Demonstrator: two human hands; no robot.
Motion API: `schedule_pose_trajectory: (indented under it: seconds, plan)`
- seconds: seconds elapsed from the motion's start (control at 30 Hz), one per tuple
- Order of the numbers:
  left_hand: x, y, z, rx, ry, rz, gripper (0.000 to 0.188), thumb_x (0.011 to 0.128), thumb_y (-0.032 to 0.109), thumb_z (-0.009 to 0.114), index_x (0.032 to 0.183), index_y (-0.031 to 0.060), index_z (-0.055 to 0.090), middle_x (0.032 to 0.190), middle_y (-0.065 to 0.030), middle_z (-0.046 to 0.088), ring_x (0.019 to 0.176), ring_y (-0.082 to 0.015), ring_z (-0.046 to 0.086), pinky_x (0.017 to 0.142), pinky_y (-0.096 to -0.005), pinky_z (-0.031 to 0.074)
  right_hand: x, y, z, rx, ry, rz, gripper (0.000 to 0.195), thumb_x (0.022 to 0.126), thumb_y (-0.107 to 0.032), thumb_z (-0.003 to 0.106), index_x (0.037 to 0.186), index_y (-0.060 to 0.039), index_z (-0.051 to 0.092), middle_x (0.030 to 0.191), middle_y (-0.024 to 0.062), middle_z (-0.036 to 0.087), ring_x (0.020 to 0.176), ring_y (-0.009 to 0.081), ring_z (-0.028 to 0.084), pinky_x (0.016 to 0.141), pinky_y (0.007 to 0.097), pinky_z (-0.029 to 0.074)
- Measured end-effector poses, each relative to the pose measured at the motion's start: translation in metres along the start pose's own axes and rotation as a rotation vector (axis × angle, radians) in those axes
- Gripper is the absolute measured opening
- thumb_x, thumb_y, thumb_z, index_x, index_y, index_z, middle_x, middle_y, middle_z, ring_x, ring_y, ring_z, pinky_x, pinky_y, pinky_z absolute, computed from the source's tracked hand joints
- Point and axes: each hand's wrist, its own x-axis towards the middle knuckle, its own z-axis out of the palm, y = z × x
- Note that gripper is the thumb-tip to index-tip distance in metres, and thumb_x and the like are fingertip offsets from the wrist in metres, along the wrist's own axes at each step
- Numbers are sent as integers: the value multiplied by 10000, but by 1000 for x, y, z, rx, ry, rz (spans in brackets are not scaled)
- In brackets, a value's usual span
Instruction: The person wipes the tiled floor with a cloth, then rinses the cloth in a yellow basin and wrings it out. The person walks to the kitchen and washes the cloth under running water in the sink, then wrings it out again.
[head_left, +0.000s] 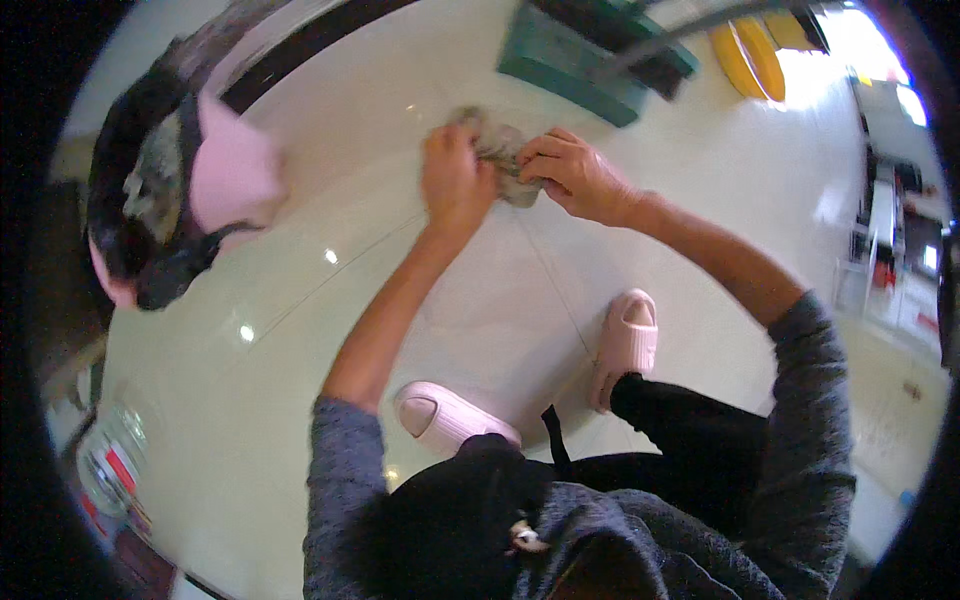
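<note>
In front of me, both my hands are on a bunched grey-beige cloth (504, 146), held out over the tiled floor. My left hand (454, 180) grips its left side, with the fingers curled over it. The fingertips of my right hand (574, 176) pinch its right edge. Blur and folds hide what kind of cloth item it is. To the left of my hands is a pink tub (232, 169), with dark and grey cloth (154, 180) lying in it and over its side.
A green box-like object (574, 75) stands beyond my hands, and a yellow round object (750, 64) is farther right. My feet wear pink slippers (628, 337). At lower left is a clear container (112, 457). White shelving (874, 255) lines the right.
</note>
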Motion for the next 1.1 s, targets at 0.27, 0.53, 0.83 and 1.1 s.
schedule_pose_trajectory:
  seconds: [0.27, 0.53, 0.83, 1.1]
  plan:
    - [-42, 126, -50, -507, -550, -280, 271, 718, 50, 606, 955, 7, 482, 907, -117, 492, 891, -240, 501, 810, -324, 417, -135, -59, -64, -118, 507, 313, 289, 636, 7, 550, 876, -145, 603, 1108, 168, 465, 1066, 356, 417, 896, 449, 371]
    - [-63, 215, 21, -638, -823, 8, 430, 738, 45, 580, 1148, 43, 447, 1102, -115, 470, 1029, -231, 479, 886, -307, 390, -186, -57, -25, 1867, 820, 622, 422, 839, -200, 524, 1216, -49, 407, 1093, 93, 531, 1005, 203, 526, 848, 332, 426]
    - [61, 224, 11, -262, -73, -34, 722, 742, 288, 687, 1262, -33, 302, 1140, -170, 411, 1017, -245, 444, 862, -343, 408, -320, 66, 17, 295, 1067, 963, 461, 743, -20, 597, 1186, -61, 474, 1120, 132, 512, 1038, 237, 514, 856, 336, 437]
    - [168, 257, 42, -573, 138, -14, 619, 784, 276, 656, 1273, 71, 336, 1199, -112, 453, 1048, -188, 439, 909, -367, 296, -314, 89, 86, -349, 886, 1193, 676, 559, -106, 666, 1201, -133, 456, 1257, 119, 376, 1174, 325, 320, 948, 464, 260]
